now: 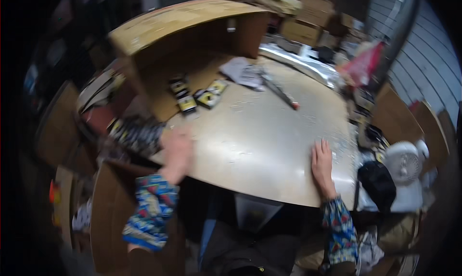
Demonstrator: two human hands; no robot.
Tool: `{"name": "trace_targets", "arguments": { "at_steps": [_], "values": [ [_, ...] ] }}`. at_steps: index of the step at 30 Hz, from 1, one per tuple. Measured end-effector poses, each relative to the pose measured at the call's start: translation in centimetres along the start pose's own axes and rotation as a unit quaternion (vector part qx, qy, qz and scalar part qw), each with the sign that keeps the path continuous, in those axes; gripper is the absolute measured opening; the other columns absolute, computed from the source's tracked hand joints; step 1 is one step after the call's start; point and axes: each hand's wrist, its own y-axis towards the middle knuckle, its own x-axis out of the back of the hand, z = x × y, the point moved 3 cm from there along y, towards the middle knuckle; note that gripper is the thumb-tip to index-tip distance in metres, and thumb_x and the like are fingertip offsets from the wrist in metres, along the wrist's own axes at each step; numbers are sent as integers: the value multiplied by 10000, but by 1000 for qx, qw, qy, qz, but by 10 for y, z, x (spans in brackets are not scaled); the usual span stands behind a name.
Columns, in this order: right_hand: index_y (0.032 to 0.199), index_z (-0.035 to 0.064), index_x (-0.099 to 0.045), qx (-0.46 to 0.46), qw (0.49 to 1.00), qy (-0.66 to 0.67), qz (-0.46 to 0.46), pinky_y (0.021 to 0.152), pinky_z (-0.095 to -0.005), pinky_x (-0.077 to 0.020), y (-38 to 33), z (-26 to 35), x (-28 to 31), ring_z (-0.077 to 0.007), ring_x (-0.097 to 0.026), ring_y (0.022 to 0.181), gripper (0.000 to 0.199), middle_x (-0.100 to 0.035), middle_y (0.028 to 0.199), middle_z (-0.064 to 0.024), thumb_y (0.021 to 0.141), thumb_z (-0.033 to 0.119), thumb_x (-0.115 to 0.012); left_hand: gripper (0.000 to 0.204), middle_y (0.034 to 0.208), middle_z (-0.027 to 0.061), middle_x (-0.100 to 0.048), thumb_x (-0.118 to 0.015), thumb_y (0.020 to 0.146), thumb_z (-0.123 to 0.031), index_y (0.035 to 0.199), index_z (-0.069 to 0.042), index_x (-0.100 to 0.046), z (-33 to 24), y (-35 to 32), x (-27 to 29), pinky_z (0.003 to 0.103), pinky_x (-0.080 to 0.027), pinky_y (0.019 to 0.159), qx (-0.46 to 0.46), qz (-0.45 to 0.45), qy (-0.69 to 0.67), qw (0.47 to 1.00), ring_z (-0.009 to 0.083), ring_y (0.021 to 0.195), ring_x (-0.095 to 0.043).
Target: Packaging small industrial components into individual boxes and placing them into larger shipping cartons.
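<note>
Resting flat on the worktop (260, 146), your right hand (322, 163) lies palm down near the right front edge, fingers spread and closed on nothing. Your left hand (175, 151) is blurred at the worktop's left edge, so you cannot tell how far its grip is open or whether it has hold of anything; it sits just beside a heap of small dark packets (137, 134) in a box at the left. Both your sleeves (149, 211) carry a bright blue pattern. Further back, three small yellow-and-black packs (197, 95) lie near the mouth of a large open cardboard box (187, 28) lying on its side. Behind them sit crumpled papers (243, 71) and a long thin tool with a red tip (281, 93). A small white fan (404, 163) stands off the worktop's right edge, next to a black cap (378, 177).
</note>
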Motion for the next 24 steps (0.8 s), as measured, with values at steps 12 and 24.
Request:
{"name": "trace_targets", "arguments": {
  "at_steps": [12,24],
  "values": [
    [1347,80,-517,-171,982,-56,55,1124,-596,-209,68,-79,-34,-422,-305,1385,484,-416,1456,-211,989,400,-462,423,1084,129,-522,-632,729,27,1117,-133,-580,27,154,-3,426,-485,827,-334,147,409,836,327,1053,-543],
    [1187,4,-586,62,988,137,38,1040,-426,-411,16,27,-47,-382,-516,1217,286,-559,1282,-239,943,150,-565,587,936,222,-623,-762,757,-267,1183,2,-461,-104,34,44,423,-513,791,-27,226,63,972,354,921,-643]
  ]
}}
